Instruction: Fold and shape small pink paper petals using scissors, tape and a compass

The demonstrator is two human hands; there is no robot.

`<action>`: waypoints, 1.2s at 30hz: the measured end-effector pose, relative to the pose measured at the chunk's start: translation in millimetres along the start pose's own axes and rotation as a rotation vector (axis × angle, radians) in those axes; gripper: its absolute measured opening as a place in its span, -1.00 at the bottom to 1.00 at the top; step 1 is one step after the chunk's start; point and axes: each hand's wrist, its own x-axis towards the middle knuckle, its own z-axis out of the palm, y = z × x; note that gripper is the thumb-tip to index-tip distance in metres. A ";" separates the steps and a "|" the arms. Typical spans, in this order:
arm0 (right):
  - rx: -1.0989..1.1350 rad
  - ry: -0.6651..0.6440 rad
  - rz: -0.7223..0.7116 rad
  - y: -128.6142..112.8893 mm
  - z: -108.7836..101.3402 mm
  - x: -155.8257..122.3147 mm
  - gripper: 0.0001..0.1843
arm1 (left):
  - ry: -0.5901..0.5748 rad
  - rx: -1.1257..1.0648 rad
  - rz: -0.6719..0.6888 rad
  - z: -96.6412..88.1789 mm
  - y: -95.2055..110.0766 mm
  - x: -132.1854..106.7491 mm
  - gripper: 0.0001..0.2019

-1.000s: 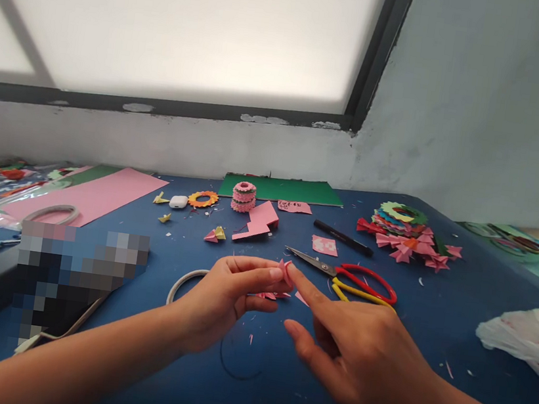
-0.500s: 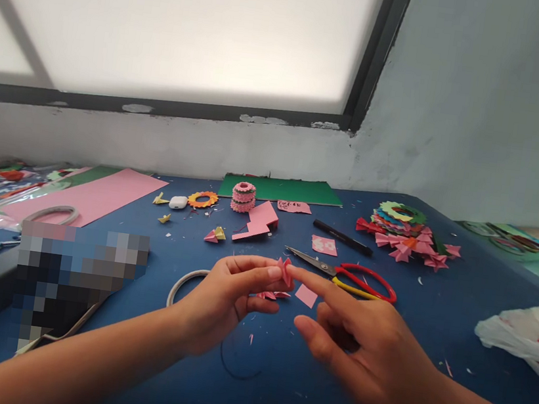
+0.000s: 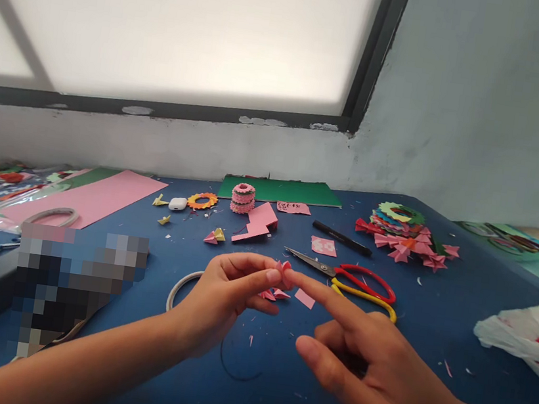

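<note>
Between the thumb and fingers of my left hand (image 3: 230, 296) is pinched a small folded pink paper piece (image 3: 283, 269). The extended index fingertip of my right hand (image 3: 363, 353) touches that piece from the right; its thumb stands apart and the other fingers are curled, holding nothing. Behind the left fingers, another folded pink paper (image 3: 281, 294) lies on the table, partly hidden. A flat pink paper square (image 3: 305, 298) is just right of it. Scissors (image 3: 339, 274) with one red and one yellow handle lie open beyond my right hand.
A white ring (image 3: 177, 289) is partly behind my left hand. Farther back are pink paper scraps (image 3: 262, 216), a black pen (image 3: 341, 238), a stack of pink scalloped rings (image 3: 243, 198) and a pile of paper flowers (image 3: 406, 237). A plastic bag (image 3: 530, 336) lies at right.
My right index fingertip has moved slightly down and left against the folded pink paper, and the right thumb has lowered a little. My left hand keeps its pinch.
</note>
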 end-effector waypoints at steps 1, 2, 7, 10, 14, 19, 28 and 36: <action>0.009 -0.002 0.010 -0.2 -0.2 0.0 -0.41 | -0.004 0.004 0.001 0.0 0.3 -0.2 -0.95; 0.020 -0.008 0.020 -0.3 -0.4 0.1 -0.41 | -0.009 0.009 0.001 -0.1 0.5 -0.3 -0.95; 0.114 -0.037 0.037 -0.7 -0.2 0.2 -0.40 | -0.046 0.055 0.027 -0.5 1.8 -2.4 -0.96; 0.116 -0.037 0.045 -2.2 0.5 -0.4 -0.43 | -0.045 0.025 0.021 0.3 2.9 -2.9 -0.97; 0.044 -0.010 0.004 -3.0 -2.1 -1.0 -0.55 | -0.042 -0.024 -0.005 1.3 3.7 -1.4 -0.95; -0.034 0.214 -0.083 5.7 -13.3 6.2 -0.79 | -0.092 -0.062 -0.071 1.7 2.4 -1.0 -0.92; 0.162 0.143 0.059 23.0 -2.8 19.5 -0.80 | -0.094 -0.052 -0.112 0.3 -7.6 -0.3 -0.90; 0.240 0.166 0.069 29.8 1.0 22.2 -0.78 | -0.121 -0.102 -0.133 -0.2 -11.5 0.2 -0.91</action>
